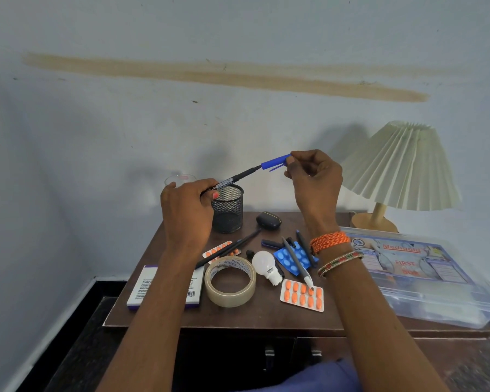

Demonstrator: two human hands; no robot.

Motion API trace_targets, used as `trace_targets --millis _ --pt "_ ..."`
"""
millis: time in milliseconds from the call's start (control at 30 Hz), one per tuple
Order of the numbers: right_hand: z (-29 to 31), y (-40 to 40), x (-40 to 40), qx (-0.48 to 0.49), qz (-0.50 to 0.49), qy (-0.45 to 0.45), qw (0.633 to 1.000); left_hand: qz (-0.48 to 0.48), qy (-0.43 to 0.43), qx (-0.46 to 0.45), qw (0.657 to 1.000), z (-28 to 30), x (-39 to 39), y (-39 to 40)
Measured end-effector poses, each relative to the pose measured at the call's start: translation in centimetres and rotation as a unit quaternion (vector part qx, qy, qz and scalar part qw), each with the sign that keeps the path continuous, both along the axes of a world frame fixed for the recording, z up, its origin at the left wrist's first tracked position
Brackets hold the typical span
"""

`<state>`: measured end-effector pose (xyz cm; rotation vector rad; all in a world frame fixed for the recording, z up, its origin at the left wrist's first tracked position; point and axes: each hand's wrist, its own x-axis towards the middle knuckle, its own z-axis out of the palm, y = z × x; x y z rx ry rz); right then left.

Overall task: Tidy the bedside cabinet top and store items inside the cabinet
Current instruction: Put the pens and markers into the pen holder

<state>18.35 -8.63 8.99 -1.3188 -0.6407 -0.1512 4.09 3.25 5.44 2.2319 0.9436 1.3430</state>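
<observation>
I hold a black marker pen [238, 176] above the brown bedside cabinet top [255, 318]. My left hand [186, 206] grips its barrel. My right hand [313, 179] pinches its blue cap [275, 162], which sits over the tip end. Just below stands a black mesh pen cup [227, 210]. On the top lie loose pens [296, 258], a tape roll [229, 281], a white bulb [266, 265], orange pill strips [302, 295], a blue pill strip [287, 257], a white and purple box [146, 288] and a dark earbud case [268, 219].
A clear plastic first aid box [425, 275] lies at the right of the top, behind it a lamp with a pleated shade [402, 168]. A glass [178, 179] stands behind my left hand by the wall. Cabinet door handles [269, 353] show below the front edge.
</observation>
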Motion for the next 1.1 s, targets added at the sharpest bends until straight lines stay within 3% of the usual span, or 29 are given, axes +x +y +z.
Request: trace_targets --millis 267,400,800,1100 --pt "0.1 -0.1 0.1 0.001 -0.004 0.017 1.000 0.013 0.006 0.003 1.000 0.2 0.1 -0.3" --pt "0.3 -0.2 0.0 0.021 0.054 0.067 0.996 0.014 0.005 0.010 1.000 0.4 0.1 -0.5" --pt "-0.1 0.5 -0.5 -0.022 0.089 0.028 0.995 -0.007 0.011 0.026 1.000 1.0 0.2 -1.7" --pt "0.4 1.2 -1.8 0.036 0.049 0.019 0.998 -0.022 -0.042 0.000 0.999 2.1 0.3 -3.7"
